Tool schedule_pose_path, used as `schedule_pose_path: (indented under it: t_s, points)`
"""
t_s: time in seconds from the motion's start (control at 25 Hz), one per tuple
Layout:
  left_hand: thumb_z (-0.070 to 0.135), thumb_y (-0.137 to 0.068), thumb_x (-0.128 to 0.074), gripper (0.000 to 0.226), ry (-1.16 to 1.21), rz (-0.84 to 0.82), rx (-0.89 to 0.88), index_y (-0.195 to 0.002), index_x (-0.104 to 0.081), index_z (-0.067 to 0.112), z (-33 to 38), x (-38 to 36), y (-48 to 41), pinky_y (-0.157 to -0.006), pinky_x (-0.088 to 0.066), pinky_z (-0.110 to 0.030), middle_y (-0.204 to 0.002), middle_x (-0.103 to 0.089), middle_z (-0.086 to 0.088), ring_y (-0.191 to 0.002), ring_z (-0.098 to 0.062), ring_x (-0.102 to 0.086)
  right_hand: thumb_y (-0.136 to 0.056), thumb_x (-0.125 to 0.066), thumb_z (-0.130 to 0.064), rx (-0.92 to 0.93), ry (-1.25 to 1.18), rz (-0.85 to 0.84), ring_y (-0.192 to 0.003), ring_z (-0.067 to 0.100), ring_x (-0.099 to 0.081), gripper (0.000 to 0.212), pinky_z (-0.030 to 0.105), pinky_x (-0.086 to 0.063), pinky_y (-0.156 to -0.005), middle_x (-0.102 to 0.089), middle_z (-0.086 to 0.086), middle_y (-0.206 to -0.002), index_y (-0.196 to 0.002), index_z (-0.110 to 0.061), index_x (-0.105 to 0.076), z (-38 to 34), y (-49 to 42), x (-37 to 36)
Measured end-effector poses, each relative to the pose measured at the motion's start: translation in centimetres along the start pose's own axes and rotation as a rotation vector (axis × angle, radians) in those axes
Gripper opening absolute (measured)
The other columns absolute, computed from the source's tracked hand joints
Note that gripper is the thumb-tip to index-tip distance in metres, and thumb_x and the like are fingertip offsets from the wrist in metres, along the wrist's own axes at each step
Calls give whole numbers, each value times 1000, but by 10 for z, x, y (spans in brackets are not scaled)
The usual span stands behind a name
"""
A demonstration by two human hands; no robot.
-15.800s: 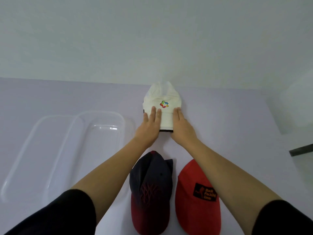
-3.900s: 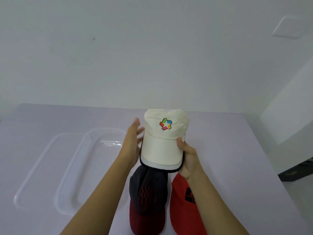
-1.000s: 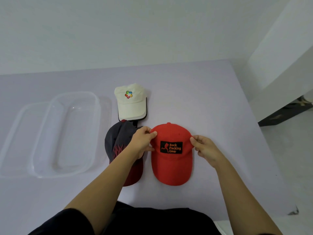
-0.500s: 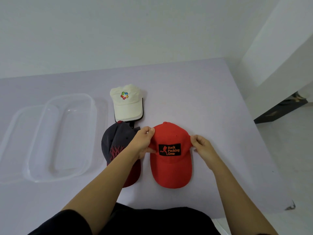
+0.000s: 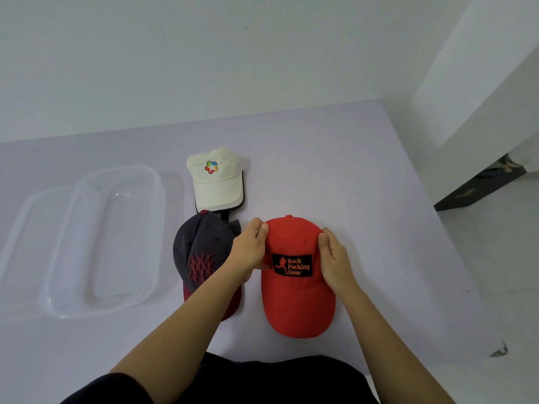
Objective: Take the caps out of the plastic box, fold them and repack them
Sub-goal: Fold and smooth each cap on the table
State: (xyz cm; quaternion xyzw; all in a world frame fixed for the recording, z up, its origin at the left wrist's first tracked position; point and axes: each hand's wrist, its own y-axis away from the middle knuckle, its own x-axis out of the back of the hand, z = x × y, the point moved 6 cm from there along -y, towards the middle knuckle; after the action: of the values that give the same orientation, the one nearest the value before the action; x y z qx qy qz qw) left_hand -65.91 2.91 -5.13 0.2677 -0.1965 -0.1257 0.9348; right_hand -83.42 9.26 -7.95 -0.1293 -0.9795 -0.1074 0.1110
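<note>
With the left hand (image 5: 250, 252) and right hand (image 5: 335, 259) gripping the red cap (image 5: 297, 304) by its crown sides (brim nearest the person), tucking the back in evenly seemed wise.

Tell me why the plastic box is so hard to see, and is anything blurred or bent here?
Head view: the light is soft and even, so the white cap casts only a faint shadow; the clear box shows just by its rim and a few small glints; the centre is sharp, the patch on the red cap reads plainly; the wide lens leans the wall at right.
</note>
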Motion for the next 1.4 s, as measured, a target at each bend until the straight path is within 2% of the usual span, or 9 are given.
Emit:
schedule_pose_path:
  t_s: [0.12,0.24,0.36,0.52,0.64,0.76,0.96,1.16,1.4]
  points:
    - [37,-99,-35,29,1,-49,12,-89,-47,13,1,-2,-1,-55,-60,-41,-94,-47,-9,-88,-37,-61,-101,-28,-34,-133,-142,38,-82,12,-56,44,25,-48,-78,-62,14,-86,-92,-2,-58,9,1,-2]
    - [38,-98,-36,28,35,-104,60,-87,-49,16,-6,1,-3,-61,-60,-49,-96,-44,-11,-81,-33,-57,-101,-30,-38,-219,-133,-52,-75,8,-63,48,20,-51,-73,-67,0,-81,-89,-11,-66,5,-6,7]
    - [35,-98,-37,27,-112,-71,35,-84,-50,16,-4,15,-11,-62,-58,-54,-85,-46,-10,-68,-29,-55,-97,-36,-46,-213,189,-239,-66,14,-52,53,31,-43,-69,-55,3,-69,-72,-3,-55,0,-15,12]
    - [32,-98,-38,26,-115,-145,95,-91,-51,11,-4,8,-11,-73,-57,-55,-94,-48,-10,-70,-32,-56,-101,-31,-32,-308,436,-286,-67,17,-43,37,29,-35,-63,-46,2,-73,-72,-13,-44,-2,-17,11]
    - [25,-100,-39,22,34,-167,181,-92,-51,8,-7,0,-6,-66,-57,-50,-109,-46,-13,-89,-34,-56,-101,-30,-31,-582,132,-237,-69,11,-43,30,20,-43,-52,-44,1,-81,-89,-15,-52,8,-5,4]
    - [21,-100,-41,22,264,-130,255,-101,-52,2,-15,-1,-8,-69,-54,-54,-127,-46,-19,-113,-38,-52,-100,-36,-30,-657,-174,-137,-72,7,-46,26,15,-42,-49,-50,1,-87,-94,-17,-58,9,0,0]
    - [22,-99,-45,23,361,-85,241,-85,-55,6,-26,-1,-8,-78,-50,-64,-111,-49,-16,-105,-32,-52,-102,-36,-23,-597,-463,-203,-59,3,-43,30,20,-28,-50,-58,-7,-75,-103,-13,-64,14,4,-6]
    - [30,-92,-57,27,335,-244,180,-104,-62,5,-14,-7,3,-66,-55,-45,-110,-63,-10,-101,-24,-61,-86,-60,-45,-455,-396,-274,-108,14,-64,51,34,-49,-94,-67,1,-118,-124,-12,-56,7,4,-10]
    - [31,-97,-47,21,235,-317,105,-102,-62,16,-11,-9,9,-57,-56,-40,-108,-62,-7,-94,-24,-62,-89,-53,-39,-493,-530,-314,-113,18,-63,47,36,-48,-98,-67,8,-121,-124,-8,-60,6,3,-14]
